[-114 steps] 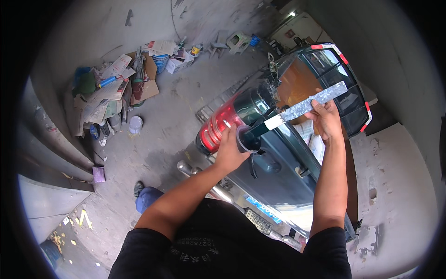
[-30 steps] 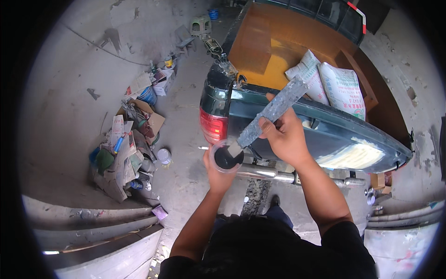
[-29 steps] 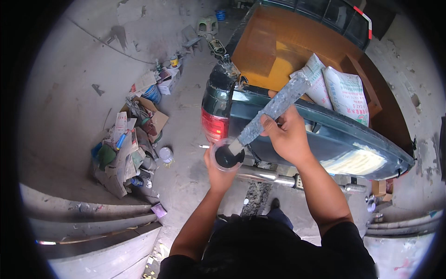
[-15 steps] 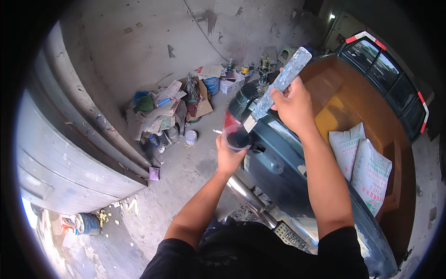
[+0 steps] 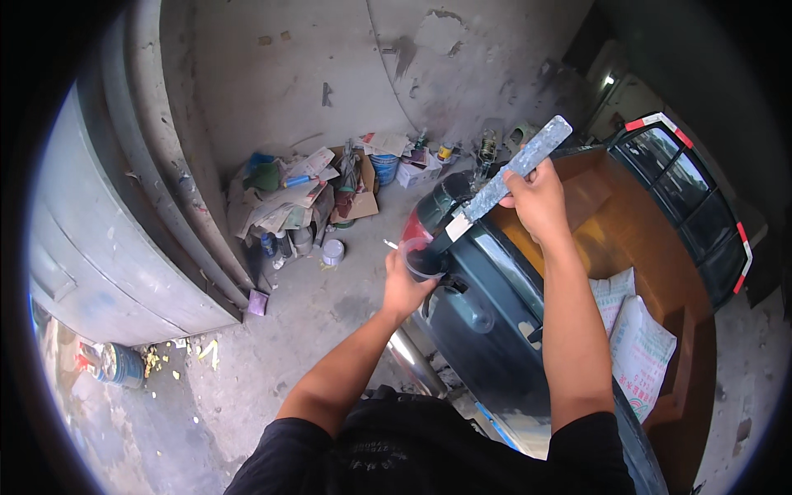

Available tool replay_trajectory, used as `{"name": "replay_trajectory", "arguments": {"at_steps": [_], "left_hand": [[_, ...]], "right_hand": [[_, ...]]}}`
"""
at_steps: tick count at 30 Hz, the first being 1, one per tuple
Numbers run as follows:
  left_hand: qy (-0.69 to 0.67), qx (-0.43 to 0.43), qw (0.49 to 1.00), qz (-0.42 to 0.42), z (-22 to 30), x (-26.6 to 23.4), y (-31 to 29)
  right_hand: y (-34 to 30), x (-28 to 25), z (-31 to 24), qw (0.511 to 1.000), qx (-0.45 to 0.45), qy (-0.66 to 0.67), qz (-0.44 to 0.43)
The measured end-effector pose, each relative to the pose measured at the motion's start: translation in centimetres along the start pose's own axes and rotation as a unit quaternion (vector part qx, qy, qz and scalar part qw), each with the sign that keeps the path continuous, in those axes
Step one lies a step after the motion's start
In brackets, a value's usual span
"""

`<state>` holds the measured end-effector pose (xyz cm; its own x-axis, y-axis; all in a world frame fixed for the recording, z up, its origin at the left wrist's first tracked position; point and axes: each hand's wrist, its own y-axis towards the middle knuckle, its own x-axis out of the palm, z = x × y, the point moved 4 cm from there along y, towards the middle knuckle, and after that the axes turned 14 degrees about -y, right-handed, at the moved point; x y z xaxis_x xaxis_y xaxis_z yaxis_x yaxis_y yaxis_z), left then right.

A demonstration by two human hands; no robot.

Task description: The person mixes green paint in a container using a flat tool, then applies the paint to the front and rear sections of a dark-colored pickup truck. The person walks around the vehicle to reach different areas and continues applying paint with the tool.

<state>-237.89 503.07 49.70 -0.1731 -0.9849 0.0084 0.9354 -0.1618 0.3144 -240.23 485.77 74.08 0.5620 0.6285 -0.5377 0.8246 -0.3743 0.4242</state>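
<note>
A clear plastic cup (image 5: 419, 266) with dark liquid inside is in my left hand (image 5: 403, 289), fingers wrapped round its side. A white cigarette (image 5: 391, 244) sticks out by those fingers. My right hand (image 5: 536, 202) grips a long flat stirring stick (image 5: 532, 155), grey and crusted with dried paint. The stick slants down to the left, its pale, dark-tipped lower end at the cup's rim. Whether the tip touches the liquid, I cannot tell. Just beyond the cup is the dark green pickup truck (image 5: 462, 309) with a red tail light (image 5: 421, 221).
White printed sacks (image 5: 645, 351) lie in the brown truck bed (image 5: 689, 289). By the far wall are crumpled papers (image 5: 285, 202), a cardboard box (image 5: 363, 194) and a blue bucket (image 5: 384, 169). A white can (image 5: 332, 252) stands on the floor; a metal door (image 5: 124, 239) is at left.
The whole view has shifted, with the truck and sacks lower and further left. The stick now lies at a flatter slant; both hands keep their holds.
</note>
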Motion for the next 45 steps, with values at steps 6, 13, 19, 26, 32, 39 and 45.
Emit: {"name": "replay_trajectory", "arguments": {"at_steps": [6,13,19,26,32,39,45], "left_hand": [[-0.005,0.006,1.0,-0.017,-0.2,-0.6,0.6],[-0.007,0.091,0.994,-0.057,0.0,-2.2,1.5],[-0.035,0.076,0.991,-0.103,-1.6,-5.2,1.4],[-0.033,0.084,0.967,-0.24,-1.3,-8.9,-3.3],[-0.008,0.055,0.93,-0.364,0.5,-8.9,-12.2],[-0.087,0.032,0.855,-0.51,3.7,-2.7,-28.6],[-0.084,0.023,0.752,-0.654,13.4,6.7,-42.3]], "right_hand": [[-0.5,1.0,-0.6,0.998,0.009,0.002,-0.056],[-2.4,2.6,-0.4,0.998,-0.004,0.054,-0.024],[-5.9,5.8,-0.7,0.997,0.023,0.031,-0.065],[-14.2,6.0,-2.8,0.994,0.056,0.036,-0.086],[-23.6,2.0,-1.4,0.977,0.138,0.157,-0.048],[-41.1,-9.2,-0.5,0.978,0.18,0.094,0.038],[-55.5,-21.0,-2.4,0.959,0.232,0.014,0.159]]}}
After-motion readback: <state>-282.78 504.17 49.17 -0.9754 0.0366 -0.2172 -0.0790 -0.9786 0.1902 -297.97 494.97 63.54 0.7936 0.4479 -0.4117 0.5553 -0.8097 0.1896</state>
